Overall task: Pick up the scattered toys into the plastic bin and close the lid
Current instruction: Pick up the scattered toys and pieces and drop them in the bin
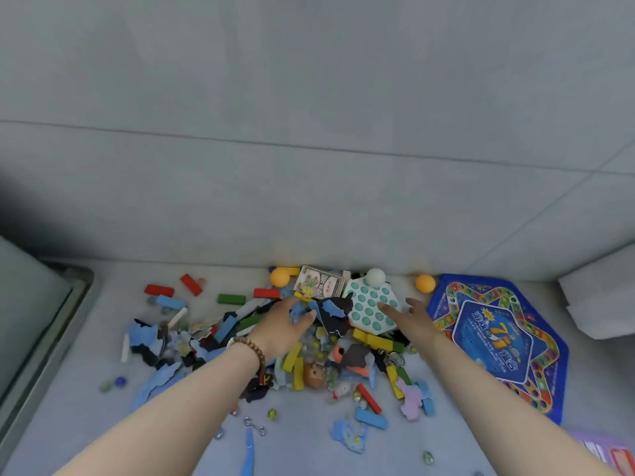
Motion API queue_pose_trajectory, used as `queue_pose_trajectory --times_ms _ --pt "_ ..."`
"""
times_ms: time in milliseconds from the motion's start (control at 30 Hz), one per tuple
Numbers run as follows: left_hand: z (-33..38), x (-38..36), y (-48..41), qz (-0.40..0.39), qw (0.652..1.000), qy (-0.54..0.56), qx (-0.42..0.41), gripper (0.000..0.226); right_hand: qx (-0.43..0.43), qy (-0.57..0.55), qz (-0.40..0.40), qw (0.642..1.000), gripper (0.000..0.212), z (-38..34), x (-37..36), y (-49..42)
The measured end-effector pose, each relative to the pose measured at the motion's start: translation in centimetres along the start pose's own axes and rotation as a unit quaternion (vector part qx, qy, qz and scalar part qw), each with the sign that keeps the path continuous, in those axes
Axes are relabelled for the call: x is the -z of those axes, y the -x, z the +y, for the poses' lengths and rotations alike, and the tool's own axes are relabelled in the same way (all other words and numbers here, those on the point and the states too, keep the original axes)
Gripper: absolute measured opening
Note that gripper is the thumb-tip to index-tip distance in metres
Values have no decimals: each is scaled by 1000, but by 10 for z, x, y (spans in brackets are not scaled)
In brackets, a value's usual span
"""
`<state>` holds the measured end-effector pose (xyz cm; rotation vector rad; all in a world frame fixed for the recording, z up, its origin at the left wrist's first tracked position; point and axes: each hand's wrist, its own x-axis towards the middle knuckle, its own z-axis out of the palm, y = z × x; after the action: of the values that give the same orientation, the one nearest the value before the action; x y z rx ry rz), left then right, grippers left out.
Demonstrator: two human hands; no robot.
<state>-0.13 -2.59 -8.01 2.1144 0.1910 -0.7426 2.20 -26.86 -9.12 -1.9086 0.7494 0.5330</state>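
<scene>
Scattered toys [311, 359] lie on the floor left of and below the bubble board [364, 304]. Left hand [283, 326], fingers spread, rests on puzzle pieces [331, 309] just left of it. Right hand [414, 316], fingers straight and open, lies over its right edge. Blue game board [494, 341] lies to its right.

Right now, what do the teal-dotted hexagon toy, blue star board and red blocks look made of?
Hexagon toy: likely silicone, matt, with rows of domed teal bubbles.
Blue star board: printed card or thin plastic, flat, slight sheen; cannot tell which.
Red blocks: probably painted wood, solid colour, square edges.
</scene>
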Motion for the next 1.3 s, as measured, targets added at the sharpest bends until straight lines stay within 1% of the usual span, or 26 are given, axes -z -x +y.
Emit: queue_pose_trajectory --times_ms 33,133,200,300,333,400,433,533,600,700,833,967,1067,1133,1167,1300 --pt "1 -3 -7 -1 1000 2 -3 42 -3 -7 6 1000 82 2 -1 -6" --pt "1 -8 -27 10 1000 9 4 66 -2 -37 21 999 79 4 -3 -21" --pt "1 -9 -39 28 999 30 6 68 -15 -84 4 996 76 3 -7 -27" --pt "6 -11 -56 60 996 66 -15 54 -25 -109 -4 994 72 4 -14 -36" --pt "9 -12 -60 68 995 78 -14 48 -24 -114 -2 993 65 5 -15 -38" --pt "10 -13 -69 85 991 107 -4 40 -21 -135 -2 991 43 7 -16 -43" --pt "9 -14 -73 90 989 121 4 38 -21 -147 -5 989 38 8 -17 -44" --pt "9 -15 -80 96 983 154 25 34 -21 -162 -13 987 49 12 -17 -47" --pt "10 -16 -80 97 981 164 31 33 -18 -170 -20 985 52 15 -15 -46" --pt "7 -19 -79 93 980 174 38 32 -10 -189 -21 982 46 18 -14 -42" --pt "-1 -22 -78 109 969 214 67 35 13 -188 -11 982 40 21 -15 -37" --pt "-2 -21 -75 116 969 211 65 27 27 -188 1 982 39 26 -16 -35" --pt "0 -18 -74 126 961 239 63 31 39 -198 -3 979 37 27 -15 -33" --pt "3 -16 -72 112 955 267 67 41 45 -210 -7 977 36 27 -13 -30" --pt "6 -15 -70 95 953 279 66 42 47 -216 -9 975 36 27 -12 -29" --pt "20 -9 -53 29 937 341 67 35 44 -241 -36 969 38 18 -8 -20"
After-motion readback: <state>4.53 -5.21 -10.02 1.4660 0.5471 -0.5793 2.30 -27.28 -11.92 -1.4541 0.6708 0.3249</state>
